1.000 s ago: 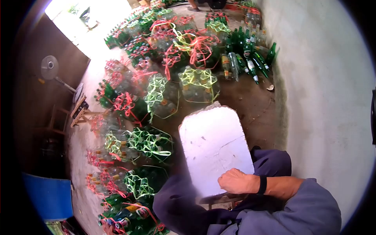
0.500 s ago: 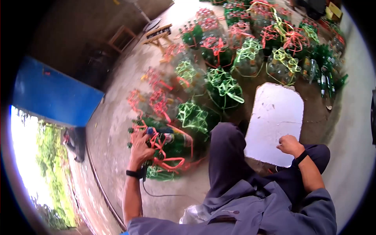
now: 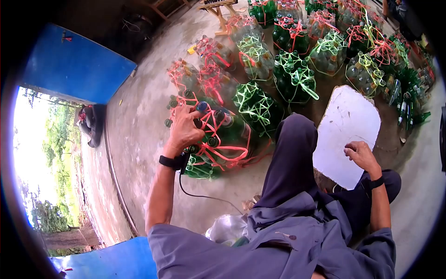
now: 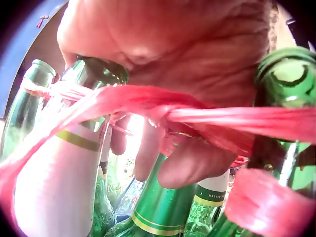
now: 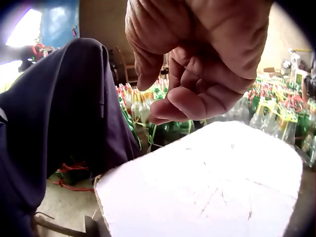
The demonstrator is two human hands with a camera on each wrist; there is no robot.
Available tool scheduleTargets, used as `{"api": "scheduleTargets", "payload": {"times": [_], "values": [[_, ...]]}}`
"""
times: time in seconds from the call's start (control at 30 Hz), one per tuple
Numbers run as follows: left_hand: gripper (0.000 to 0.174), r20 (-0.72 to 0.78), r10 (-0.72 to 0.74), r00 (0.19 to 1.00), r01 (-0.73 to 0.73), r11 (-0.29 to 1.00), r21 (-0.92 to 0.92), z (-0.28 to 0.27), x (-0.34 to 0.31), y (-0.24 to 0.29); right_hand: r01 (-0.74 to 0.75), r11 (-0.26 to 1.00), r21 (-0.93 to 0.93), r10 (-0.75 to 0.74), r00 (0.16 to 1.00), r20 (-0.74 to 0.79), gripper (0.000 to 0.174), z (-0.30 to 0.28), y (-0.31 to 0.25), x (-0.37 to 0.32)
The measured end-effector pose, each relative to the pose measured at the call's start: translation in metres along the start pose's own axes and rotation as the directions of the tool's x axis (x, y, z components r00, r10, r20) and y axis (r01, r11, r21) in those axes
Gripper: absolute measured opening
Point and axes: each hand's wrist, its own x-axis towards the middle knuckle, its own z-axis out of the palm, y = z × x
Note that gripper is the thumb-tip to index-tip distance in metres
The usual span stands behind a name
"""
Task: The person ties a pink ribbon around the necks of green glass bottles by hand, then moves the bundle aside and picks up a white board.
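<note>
My left hand [image 3: 184, 128] is over a bundle of green bottles [image 3: 237, 128] bound with red plastic string [image 3: 232, 153]. In the left wrist view its fingers [image 4: 192, 163] curl down behind the red string [image 4: 143, 101] around the top of a green bottle [image 4: 165, 200] with gold bands. A white-labelled bottle [image 4: 59, 173] stands in front of the palm. My right hand [image 3: 363, 156] hangs above the white board [image 3: 348, 125], its fingers loosely curled with nothing in them. The board lies in front of my right knee.
Tied bundles of green and clear bottles [image 3: 253, 58] fill the floor ahead. Loose green bottles [image 3: 406, 109] lie by the right wall. A blue panel [image 3: 79, 65] stands left of the floor, and a white plastic bag [image 3: 227, 228] is beside my leg.
The head view has swung left and down, bringing the left arm into sight. My left hand is at the red-tied bundle. The right hand has lifted off the board, its fingers looser.
</note>
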Motion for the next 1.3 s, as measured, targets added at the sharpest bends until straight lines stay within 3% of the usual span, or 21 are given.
{"api": "scheduleTargets", "payload": {"times": [0.17,0.5,0.57,0.6,0.67,0.77,0.9,0.97,1.1,1.17,1.2,1.27,1.3], "values": [[0.038,0.008,-0.002,1.0,0.002,1.0,-0.026,-0.007,-0.009,0.013,0.113,0.992,0.064,-0.111,0.993,-0.025,0.029,0.009,-0.045,-0.008],[0.035,-0.007,0.078,0.997,-0.079,0.996,-0.032,-0.007,-0.021,0.026,0.093,0.988,-0.123,-0.09,0.995,0.033,0.028,0.035,-0.003,-0.018],[0.036,-0.001,0.088,0.996,-0.088,0.996,-0.011,-0.007,-0.019,0.023,0.029,0.997,0.071,-0.031,0.999,0.03,0.028,0.031,-0.024,-0.027],[0.036,0.005,0.096,0.995,-0.096,0.995,0.01,-0.005,-0.019,0.022,0.03,0.997,0.071,-0.032,0.999,0.029,0.028,0.029,-0.039,-0.03],[0.039,0.015,0.077,0.997,-0.076,0.997,-0.012,-0.005,-0.019,0.02,0.04,0.916,0.4,-0.047,0.999,0.007,0.026,0.024,-0.075,-0.036],[0.043,0.028,0.051,0.998,-0.051,0.999,-0.02,-0.001,-0.019,0.018,0.067,0.853,0.518,-0.132,0.987,0.09,0.023,0.02,-0.129,-0.046],[0.04,0.011,0.098,0.995,-0.098,0.995,0.03,-0.001,-0.02,0.017,0.072,0.786,0.615,-0.246,0.948,0.203,0.025,0.023,-0.182,-0.058],[0.04,0.002,0.095,0.995,-0.095,0.995,0.025,0.001,-0.02,0.018,0.007,0.788,0.616,-0.284,0.892,0.353,0.029,0.02,-0.21,-0.06],[0.041,0.01,0.064,0.998,-0.064,0.998,0.02,0.0,-0.021,0.021,0.114,0.751,0.651,-0.417,0.845,0.334,0.035,0.045,-0.246,-0.045],[0.041,0.023,0.045,0.999,-0.045,0.999,0.005,0.0,-0.021,0.02,0.101,0.718,0.689,-0.441,0.832,0.337,0.058,0.068,-0.26,-0.028],[0.041,0.023,0.047,0.999,-0.047,0.999,0.006,0.0,-0.021,0.02,0.102,0.717,0.69,-0.441,0.833,0.335,0.058,0.083,-0.264,-0.02],[0.041,0.014,0.077,0.997,-0.078,0.996,0.035,0.001,-0.021,0.02,-0.167,0.588,0.792,-0.277,0.878,0.39,0.079,0.114,-0.269,-0.003],[0.041,0.015,0.078,0.997,-0.078,0.996,0.034,0.001,-0.02,0.02,-0.168,0.587,0.792,-0.275,0.878,0.39,0.079,0.125,-0.271,0.004]]}}
